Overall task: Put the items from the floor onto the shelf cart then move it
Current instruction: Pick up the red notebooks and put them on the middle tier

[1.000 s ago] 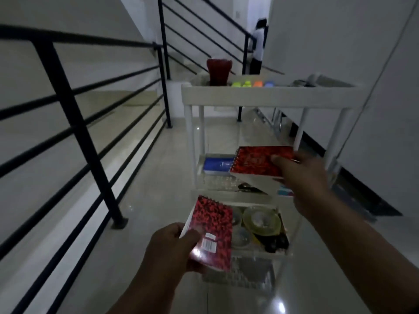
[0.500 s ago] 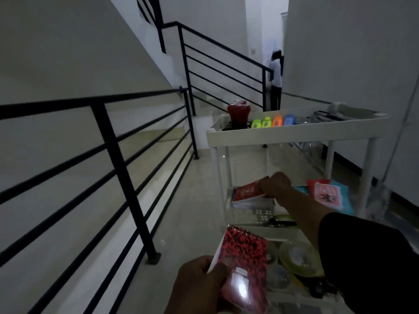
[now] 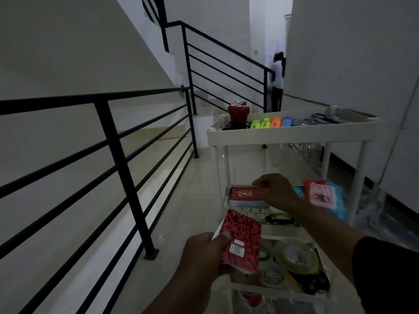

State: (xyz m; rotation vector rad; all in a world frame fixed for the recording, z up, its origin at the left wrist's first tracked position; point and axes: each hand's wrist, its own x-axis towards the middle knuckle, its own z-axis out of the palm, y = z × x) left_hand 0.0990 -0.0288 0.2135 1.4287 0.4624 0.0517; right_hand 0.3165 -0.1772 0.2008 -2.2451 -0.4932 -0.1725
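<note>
Two red notebooks at a white shelf cart on a dim stair landing.

The black railing (image 3: pixel 118 155) fills the left side, and its lower end is cut off by the frame. The shelf cart (image 3: pixel 292 134) stands to its right; its bottom tier is mostly out of view, and the small coloured things on top are too dark to name. The right hand (image 3: pixel 275 191) rests on a red notebook (image 3: pixel 243 196) lying on the middle tier, fingers curled over its edge, though I cannot tell whether they grip it. The left hand (image 3: pixel 204 252) holds a spiral notebook (image 3: pixel 241 241) tilted above the lower tier, thumb pressed on its cover.
</note>
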